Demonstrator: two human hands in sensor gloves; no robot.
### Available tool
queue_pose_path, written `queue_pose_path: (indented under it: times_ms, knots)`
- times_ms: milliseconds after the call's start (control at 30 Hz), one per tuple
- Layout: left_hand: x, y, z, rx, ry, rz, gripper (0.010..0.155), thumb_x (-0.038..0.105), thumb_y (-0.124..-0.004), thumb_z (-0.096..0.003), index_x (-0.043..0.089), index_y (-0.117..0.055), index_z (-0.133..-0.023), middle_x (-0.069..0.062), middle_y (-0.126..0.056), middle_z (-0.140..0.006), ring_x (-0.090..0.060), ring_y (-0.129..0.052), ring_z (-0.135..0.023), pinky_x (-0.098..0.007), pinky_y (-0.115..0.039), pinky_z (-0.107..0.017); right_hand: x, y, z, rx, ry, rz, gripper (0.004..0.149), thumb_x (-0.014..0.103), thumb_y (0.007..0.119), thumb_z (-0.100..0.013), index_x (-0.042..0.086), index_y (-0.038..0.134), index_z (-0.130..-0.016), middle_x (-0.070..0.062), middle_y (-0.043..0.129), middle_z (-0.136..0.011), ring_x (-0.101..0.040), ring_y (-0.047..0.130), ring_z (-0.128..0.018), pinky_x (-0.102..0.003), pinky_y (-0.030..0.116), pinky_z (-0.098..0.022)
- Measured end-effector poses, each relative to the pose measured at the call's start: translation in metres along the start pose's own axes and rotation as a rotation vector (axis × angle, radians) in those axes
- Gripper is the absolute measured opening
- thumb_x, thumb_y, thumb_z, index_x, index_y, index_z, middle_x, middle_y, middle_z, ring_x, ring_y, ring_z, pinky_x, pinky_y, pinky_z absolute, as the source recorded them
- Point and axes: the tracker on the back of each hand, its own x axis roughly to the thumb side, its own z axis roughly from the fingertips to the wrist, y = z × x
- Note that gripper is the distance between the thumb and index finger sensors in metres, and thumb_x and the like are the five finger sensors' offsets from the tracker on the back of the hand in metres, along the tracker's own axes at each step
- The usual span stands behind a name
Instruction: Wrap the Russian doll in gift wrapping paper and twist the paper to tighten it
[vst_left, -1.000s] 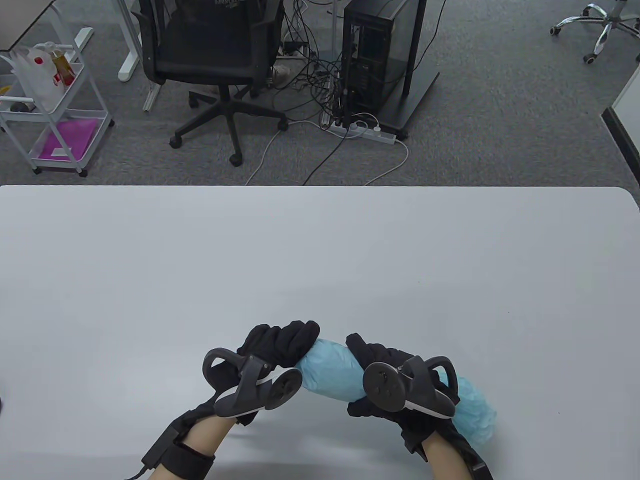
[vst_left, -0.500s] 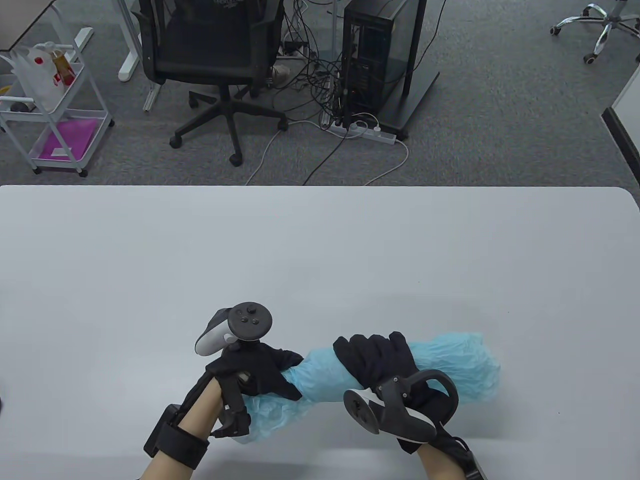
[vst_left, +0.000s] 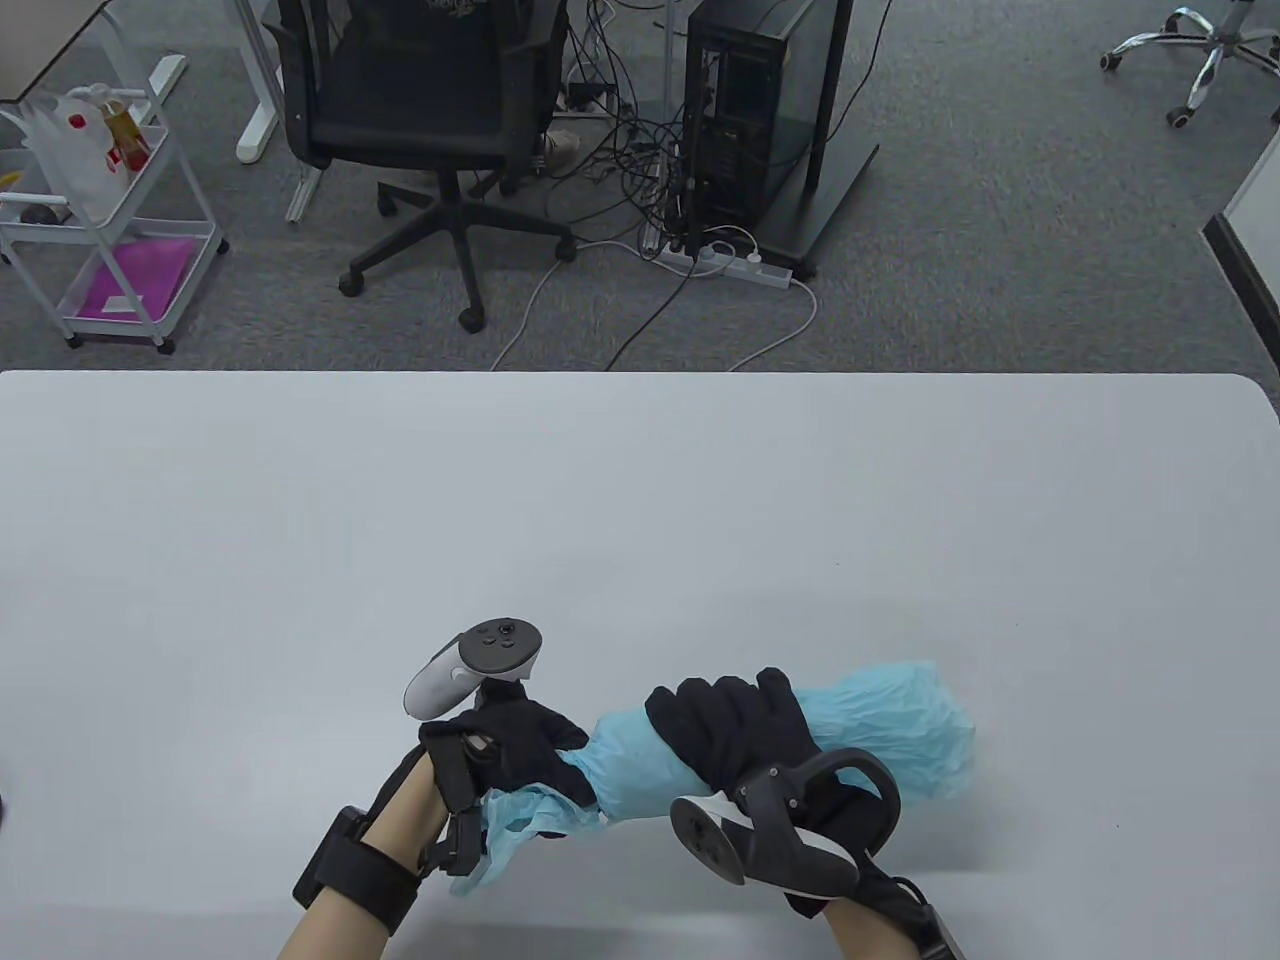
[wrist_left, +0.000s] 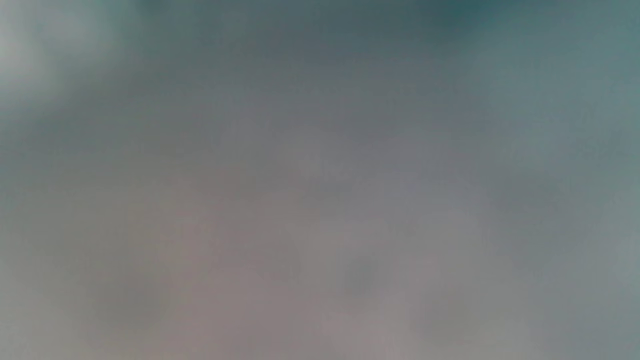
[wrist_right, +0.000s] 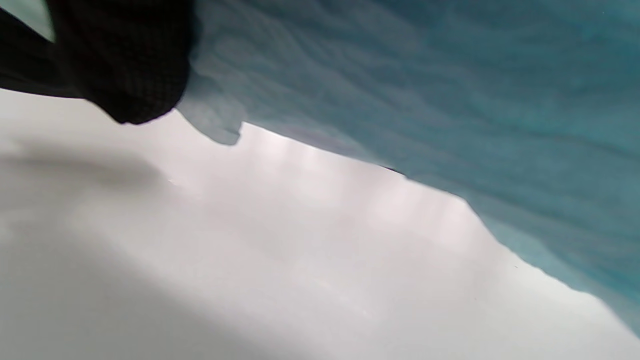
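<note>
Item: pale grey rectangular worktop (vst_left: 640, 500), carrying one parcel near the middle of its near edge. Light blue crinkled wrapping paper (vst_left: 640, 765), rolled into a tube; we judge the Russian doll sits inside, unseen. Compared with a second ago, we find the paper's left tail gathered and twisted, its right end now fanned open. Our right hand (vst_left: 735, 735) is curled round the tube's middle; our left hand (vst_left: 510, 740) pinches the twisted left tail. Right end untwisted yet.
</note>
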Motion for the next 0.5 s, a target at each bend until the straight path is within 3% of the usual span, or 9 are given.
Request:
queue_pose_path:
  times_ms: [67, 133, 200, 267, 300, 367, 467, 500]
  knots:
    - [-0.001, 0.003, 0.004, 0.084, 0.017, -0.034, 0.050, 0.051, -0.084, -0.0383, 0.015, -0.085, -0.073, 0.006, -0.106, -0.051, -0.011, -0.108, -0.020, -0.032, -0.092, -0.039, -0.006, 0.003, -0.003, 0.028, 0.021, -0.001, 0.111, 0.062, 0.092, -0.032, 0.037, 0.014, -0.107, 0.007, 0.052, -0.117, -0.016, 0.072, -0.106, -0.057, 0.054, -0.086]
    - [0.002, 0.006, 0.009, 0.188, 0.008, -0.108, 0.063, 0.058, -0.080, -0.0378, 0.019, -0.074, -0.087, 0.006, -0.098, -0.071, -0.013, -0.108, -0.043, -0.035, -0.087, -0.053, -0.015, 0.008, -0.004, 0.045, 0.059, -0.026, 0.111, 0.063, 0.091, -0.031, 0.036, 0.017, -0.108, 0.006, 0.055, -0.115, -0.016, 0.076, -0.103, -0.057, 0.057, -0.084]
    - [0.008, 0.009, 0.018, 0.308, -0.055, -0.118, 0.080, 0.065, -0.077, -0.0379, 0.028, -0.049, -0.104, 0.006, -0.076, -0.100, -0.016, -0.098, -0.076, -0.039, -0.077, -0.066, -0.026, 0.013, -0.005, 0.071, 0.089, -0.060, 0.111, 0.064, 0.091, -0.030, 0.035, 0.019, -0.109, 0.005, 0.058, -0.114, -0.017, 0.078, -0.101, -0.057, 0.061, -0.082]
    - [0.017, 0.012, 0.029, 0.474, -0.199, -0.049, 0.083, 0.063, -0.076, -0.0409, 0.037, -0.036, -0.109, 0.008, -0.054, -0.116, -0.027, -0.073, -0.103, -0.047, -0.061, -0.078, -0.037, 0.017, -0.005, 0.080, 0.130, -0.084, 0.111, 0.065, 0.091, -0.029, 0.034, 0.021, -0.109, 0.004, 0.061, -0.113, -0.017, 0.081, -0.099, -0.056, 0.064, -0.079]
    - [0.023, 0.012, 0.035, 0.552, -0.276, -0.016, 0.082, 0.062, -0.077, -0.0410, 0.041, -0.035, -0.109, 0.012, -0.046, -0.119, -0.027, -0.060, -0.112, -0.050, -0.051, -0.083, -0.043, 0.018, -0.004, 0.087, 0.151, -0.094, 0.111, 0.066, 0.091, -0.028, 0.033, 0.022, -0.109, 0.003, 0.062, -0.112, -0.018, 0.082, -0.098, -0.055, 0.066, -0.078]
    - [0.037, 0.008, 0.045, 0.607, -0.403, -0.057, 0.076, 0.056, -0.079, -0.0446, 0.049, -0.036, -0.108, 0.020, -0.036, -0.123, -0.021, -0.031, -0.123, -0.050, -0.029, -0.089, -0.054, 0.021, -0.004, 0.099, 0.186, -0.137, 0.111, 0.067, 0.090, -0.027, 0.031, 0.025, -0.110, 0.002, 0.065, -0.111, -0.018, 0.085, -0.095, -0.053, 0.071, -0.074]
    - [0.057, -0.005, 0.052, 0.666, -0.387, -0.373, 0.071, 0.055, -0.079, -0.0455, 0.055, -0.040, -0.105, 0.030, -0.030, -0.122, -0.012, -0.017, -0.125, -0.049, -0.014, -0.091, -0.066, 0.024, -0.003, 0.105, 0.219, -0.206, 0.111, 0.068, 0.089, -0.026, 0.029, 0.028, -0.110, -0.001, 0.069, -0.108, -0.019, 0.089, -0.090, -0.053, 0.075, -0.069]
    - [0.063, -0.015, 0.051, 0.712, -0.333, -0.575, 0.073, 0.057, -0.080, -0.0443, 0.057, -0.038, -0.104, 0.033, -0.028, -0.122, -0.008, -0.014, -0.126, -0.048, -0.011, -0.092, -0.069, 0.025, -0.003, 0.106, 0.228, -0.231, 0.111, 0.069, 0.088, -0.026, 0.028, 0.029, -0.110, -0.001, 0.071, -0.107, -0.019, 0.091, -0.089, -0.052, 0.076, -0.067]
